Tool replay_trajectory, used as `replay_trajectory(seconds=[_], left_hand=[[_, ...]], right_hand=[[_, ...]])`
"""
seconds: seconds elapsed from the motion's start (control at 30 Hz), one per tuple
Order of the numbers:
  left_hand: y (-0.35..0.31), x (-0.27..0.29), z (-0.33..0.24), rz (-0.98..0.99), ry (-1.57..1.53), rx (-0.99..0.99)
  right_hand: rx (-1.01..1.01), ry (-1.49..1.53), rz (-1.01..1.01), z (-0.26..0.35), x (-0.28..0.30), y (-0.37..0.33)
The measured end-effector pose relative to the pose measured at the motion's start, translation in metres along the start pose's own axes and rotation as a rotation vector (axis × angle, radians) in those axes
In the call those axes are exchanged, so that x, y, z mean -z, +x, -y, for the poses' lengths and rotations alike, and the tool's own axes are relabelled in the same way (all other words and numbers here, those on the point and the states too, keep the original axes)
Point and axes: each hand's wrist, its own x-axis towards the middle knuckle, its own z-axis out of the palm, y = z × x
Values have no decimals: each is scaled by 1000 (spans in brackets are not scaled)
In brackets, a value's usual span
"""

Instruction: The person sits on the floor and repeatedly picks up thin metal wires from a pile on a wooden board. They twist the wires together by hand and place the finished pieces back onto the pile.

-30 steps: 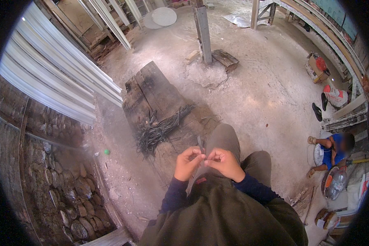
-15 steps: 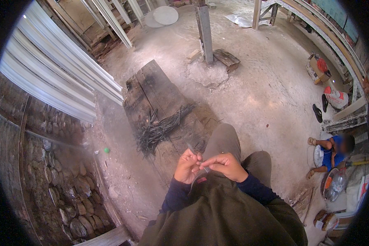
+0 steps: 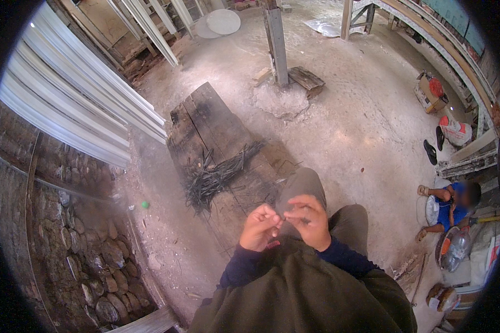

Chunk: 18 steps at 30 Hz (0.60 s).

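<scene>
While two hands, left hand (image 3: 258, 230) and right hand (image 3: 311, 224), curl with fingertips close together, one tangled heap of thin blackish strips (image 3: 219, 175) lies on the wooden board (image 3: 215, 117); their grip cannot be told.

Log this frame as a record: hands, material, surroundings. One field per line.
left hand: over lap, fingers curled; held item too small to tell
right hand: beside it, fingers bent; contents unclear
material: dark strips, loose heap
surface: wooden planks under heap
left side: long white lengths
right side: seated person in blue
</scene>
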Motion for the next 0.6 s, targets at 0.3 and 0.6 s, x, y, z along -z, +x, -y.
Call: replay_trajectory(seconds=[0.3, 0.6], left_hand=[[-1, -6, 2, -87, 170, -52], [-11, -17, 2, -50, 628, -370]], right_hand=[[153, 105, 222, 5, 10, 10], [-768, 698, 100, 3, 8, 6]])
